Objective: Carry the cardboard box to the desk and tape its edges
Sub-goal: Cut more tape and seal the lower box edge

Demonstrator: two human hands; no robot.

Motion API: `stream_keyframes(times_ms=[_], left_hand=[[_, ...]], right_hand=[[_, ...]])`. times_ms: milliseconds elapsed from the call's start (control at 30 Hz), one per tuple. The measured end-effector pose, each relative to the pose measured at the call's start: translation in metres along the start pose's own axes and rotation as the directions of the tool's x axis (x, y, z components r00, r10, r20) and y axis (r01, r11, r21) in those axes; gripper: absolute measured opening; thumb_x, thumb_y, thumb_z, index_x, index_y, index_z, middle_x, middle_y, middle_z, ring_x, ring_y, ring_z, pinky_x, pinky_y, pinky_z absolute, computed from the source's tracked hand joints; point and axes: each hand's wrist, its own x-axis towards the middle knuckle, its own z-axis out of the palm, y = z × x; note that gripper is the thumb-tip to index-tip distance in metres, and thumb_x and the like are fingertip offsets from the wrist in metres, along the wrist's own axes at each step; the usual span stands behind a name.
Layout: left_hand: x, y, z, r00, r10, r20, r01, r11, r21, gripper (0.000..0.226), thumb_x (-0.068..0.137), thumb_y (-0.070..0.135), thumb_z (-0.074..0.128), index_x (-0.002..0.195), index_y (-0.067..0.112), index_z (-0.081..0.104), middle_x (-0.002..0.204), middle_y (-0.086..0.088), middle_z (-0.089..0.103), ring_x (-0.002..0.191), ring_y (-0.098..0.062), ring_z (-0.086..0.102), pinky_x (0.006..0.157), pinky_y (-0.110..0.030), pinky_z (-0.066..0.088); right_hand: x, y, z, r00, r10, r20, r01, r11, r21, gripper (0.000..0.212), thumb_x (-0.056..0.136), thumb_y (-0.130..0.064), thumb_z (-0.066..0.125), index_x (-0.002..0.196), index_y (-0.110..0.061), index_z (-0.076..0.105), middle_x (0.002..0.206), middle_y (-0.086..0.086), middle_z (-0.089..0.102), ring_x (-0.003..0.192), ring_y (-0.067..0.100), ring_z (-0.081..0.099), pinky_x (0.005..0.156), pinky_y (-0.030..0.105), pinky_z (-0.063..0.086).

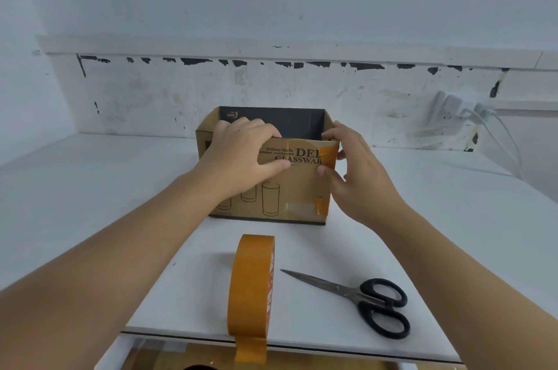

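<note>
left hand (241, 149): we've got it draped over the near top rim of the box, fingers curled over the edge and thumb pressed flat on the front panel, so it's gripping the wall.
cardboard box (280, 191): sitting open-topped on the white desk (90, 188), back near the wall, glass outlines and "GLASSWAR" print facing us, dark inside.
tape roll (252, 285): orange-brown, standing on its edge just in front of the box, loose end hanging over the desk's near edge.
tape strip (329, 155): a short orange piece wrapped over the box's top right corner; another small bit (322, 206) sits low on that same corner.
right hand (359, 176): fingers spread, fingertips pressing that top strip down onto the corner, not closed around anything as far as we can see.
scissors (359, 298): black handles, blades shut, lying flat right of the roll, tip pointing left.
</note>
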Motion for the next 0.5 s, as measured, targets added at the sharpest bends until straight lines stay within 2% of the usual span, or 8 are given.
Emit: stream_keyframes(times_ms=[133,233,333,433,500], left_hand=[[0.001,0.01,0.001,0.999,0.0,-0.047,0.0,1.0,0.004,0.035,0.083,0.055,0.059,0.108,0.03,0.059,0.094,0.015,0.057,0.088,-0.009,0.045,0.081,-0.032,0.024],[-0.001,0.014,0.0,1.0,0.024,-0.015,-0.024,1.0,-0.01,0.035,0.086,0.049,0.059,0.114,0.028,0.058,0.098,0.013,0.061,0.092,-0.01,0.05,0.085,-0.031,0.027],[-0.005,0.004,-0.012,0.999,0.033,-0.023,-0.033,0.999,-0.015,0.032,0.091,0.038,0.053,0.119,0.025,0.058,0.102,0.012,0.063,0.093,-0.009,0.051,0.087,-0.032,0.029],[-0.015,-0.023,-0.031,0.995,-0.078,-0.058,0.08,0.996,0.038,0.035,0.09,0.036,0.043,0.117,0.021,0.06,0.102,0.008,0.063,0.098,-0.015,0.055,0.088,-0.038,0.034],[-0.025,-0.042,-0.04,0.99,-0.144,0.0,0.144,0.989,0.029,0.039,0.088,0.037,0.04,0.115,0.02,0.061,0.105,0.005,0.064,0.101,-0.018,0.056,0.087,-0.04,0.04]], right_hand=[[0.003,0.002,-0.01,0.998,0.041,0.043,-0.044,0.996,0.073,0.046,0.09,-0.017,0.061,0.128,-0.034,0.041,0.144,-0.02,0.033,0.112,0.002,0.043,0.08,0.009,0.035],[0.001,0.002,-0.013,0.992,0.086,0.091,-0.093,0.992,0.085,0.041,0.091,-0.023,0.059,0.127,-0.033,0.041,0.152,-0.011,0.031,0.124,0.011,0.044,0.088,0.021,0.041],[0.0,0.001,-0.016,0.989,0.11,0.096,-0.116,0.991,0.067,0.034,0.09,-0.039,0.06,0.118,-0.037,0.041,0.152,-0.011,0.032,0.114,0.011,0.05,0.081,0.026,0.044],[0.003,0.001,-0.021,0.989,0.119,0.091,-0.128,0.987,0.099,0.024,0.091,-0.034,0.06,0.109,-0.036,0.045,0.148,-0.013,0.037,0.111,0.013,0.054,0.081,0.031,0.05],[0.005,0.001,-0.024,0.987,0.137,0.087,-0.148,0.978,0.145,0.021,0.091,-0.028,0.062,0.105,-0.033,0.048,0.134,-0.019,0.044,0.11,0.014,0.055,0.086,0.039,0.054]])
